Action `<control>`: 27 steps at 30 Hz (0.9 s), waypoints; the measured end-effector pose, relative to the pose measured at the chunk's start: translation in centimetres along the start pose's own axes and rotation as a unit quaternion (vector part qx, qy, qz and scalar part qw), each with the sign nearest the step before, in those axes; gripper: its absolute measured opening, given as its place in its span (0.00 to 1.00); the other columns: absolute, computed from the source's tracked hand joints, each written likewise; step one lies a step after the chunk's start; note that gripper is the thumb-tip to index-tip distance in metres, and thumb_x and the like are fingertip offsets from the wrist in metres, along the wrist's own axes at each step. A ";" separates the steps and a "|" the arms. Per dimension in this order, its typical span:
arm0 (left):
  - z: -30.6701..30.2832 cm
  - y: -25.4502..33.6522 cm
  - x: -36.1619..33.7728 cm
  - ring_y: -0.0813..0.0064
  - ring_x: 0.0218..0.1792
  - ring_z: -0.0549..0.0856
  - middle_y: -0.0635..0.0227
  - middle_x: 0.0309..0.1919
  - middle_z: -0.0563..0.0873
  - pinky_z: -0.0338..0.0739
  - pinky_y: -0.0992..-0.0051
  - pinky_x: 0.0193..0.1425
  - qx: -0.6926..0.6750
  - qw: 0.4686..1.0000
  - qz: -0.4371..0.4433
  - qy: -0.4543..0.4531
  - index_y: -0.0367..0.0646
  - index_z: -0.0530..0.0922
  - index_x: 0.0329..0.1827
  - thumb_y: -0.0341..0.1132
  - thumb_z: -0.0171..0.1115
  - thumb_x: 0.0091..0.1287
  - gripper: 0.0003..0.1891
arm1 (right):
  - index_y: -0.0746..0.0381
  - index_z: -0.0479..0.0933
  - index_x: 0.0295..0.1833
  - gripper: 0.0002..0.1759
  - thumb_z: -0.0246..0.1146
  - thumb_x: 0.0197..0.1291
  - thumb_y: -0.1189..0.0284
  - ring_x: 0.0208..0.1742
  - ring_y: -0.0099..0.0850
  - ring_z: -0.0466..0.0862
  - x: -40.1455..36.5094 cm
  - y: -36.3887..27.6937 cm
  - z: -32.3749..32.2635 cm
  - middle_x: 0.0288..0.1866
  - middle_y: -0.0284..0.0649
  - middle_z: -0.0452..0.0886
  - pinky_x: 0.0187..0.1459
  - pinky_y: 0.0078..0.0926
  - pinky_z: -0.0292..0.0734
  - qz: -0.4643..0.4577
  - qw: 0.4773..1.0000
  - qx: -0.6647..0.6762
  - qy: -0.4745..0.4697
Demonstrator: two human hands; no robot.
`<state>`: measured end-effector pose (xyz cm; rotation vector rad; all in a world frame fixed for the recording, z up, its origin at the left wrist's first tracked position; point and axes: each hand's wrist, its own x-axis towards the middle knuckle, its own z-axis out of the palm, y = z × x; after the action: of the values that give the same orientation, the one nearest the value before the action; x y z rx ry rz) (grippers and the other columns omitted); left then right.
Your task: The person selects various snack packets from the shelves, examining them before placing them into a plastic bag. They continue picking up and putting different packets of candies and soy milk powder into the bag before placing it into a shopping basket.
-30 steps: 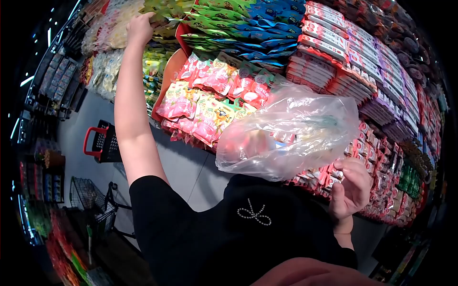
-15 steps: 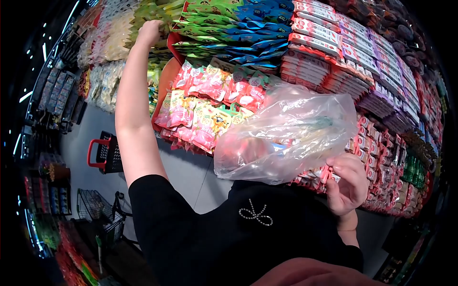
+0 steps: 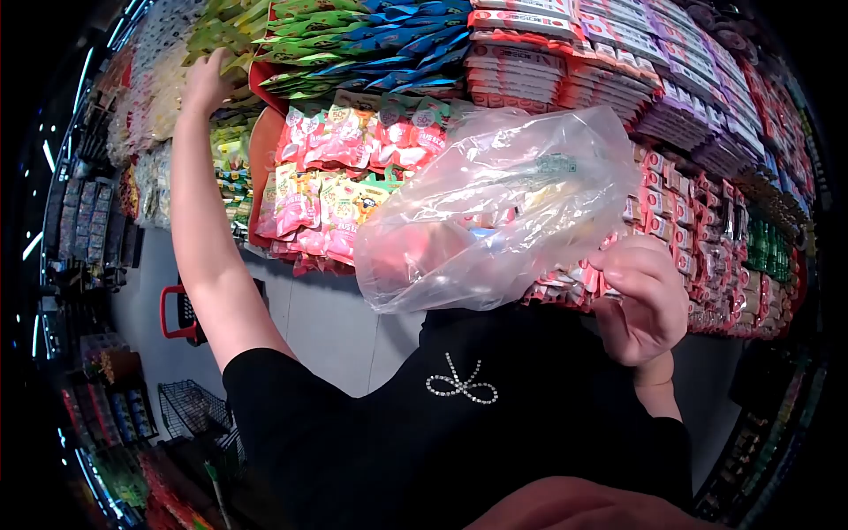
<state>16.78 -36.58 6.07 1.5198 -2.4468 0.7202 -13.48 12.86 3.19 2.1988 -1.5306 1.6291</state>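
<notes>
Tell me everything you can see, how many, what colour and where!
clear plastic bag: one, see-through, middle
pink pouches: many, pink and cream, left of the bag
green packets: many, green, top
blue packets: many, blue, right of the green
flat packs: many, white with red or purple, upper right
wrapped pieces: many, mostly red, right
yellow-green packets: many, yellow-green, top left
basket: one, black with red handle, left
wire cart: one, dark, lower left
shirt: one, black with silver bow, bottom
left hand: one, bare, at the yellow-green packets
right hand: one, bare, by the bag's right edge
</notes>
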 end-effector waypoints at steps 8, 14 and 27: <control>-19.6 18.9 -19.5 0.63 0.36 0.82 0.51 0.34 0.81 0.77 0.75 0.41 -0.499 0.765 0.306 0.269 0.29 0.76 0.36 0.17 0.59 0.51 0.09 | 0.63 0.75 0.43 0.20 0.67 0.40 0.74 0.45 0.33 0.76 1.6 0.5 1.4 0.44 0.38 0.78 0.54 0.43 0.64 -0.038 0.978 -0.178 -0.100; -18.1 24.0 -23.3 0.64 0.33 0.82 0.59 0.33 0.82 0.75 0.73 0.35 -0.363 0.844 0.394 0.003 0.39 0.78 0.44 0.27 0.55 0.52 0.15 | 0.58 0.75 0.47 0.28 0.67 0.38 0.58 0.49 0.31 0.75 0.2 1.4 2.6 0.31 0.30 0.75 0.64 0.60 0.35 0.065 0.934 -0.277 -0.217; -17.9 24.9 -22.7 0.62 0.23 0.80 0.60 0.24 0.82 0.74 0.70 0.30 -0.159 0.953 0.241 0.091 0.40 0.79 0.40 0.42 0.69 0.50 0.18 | 0.55 0.79 0.26 0.09 0.66 0.32 0.74 0.36 0.31 0.74 -2.8 -1.7 -2.5 0.32 0.31 0.76 0.66 0.53 0.42 0.154 0.890 -0.402 -0.153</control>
<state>3.52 -0.77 5.13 0.7140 -2.6437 0.4711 -14.06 16.98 3.15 1.8219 -2.1828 0.4620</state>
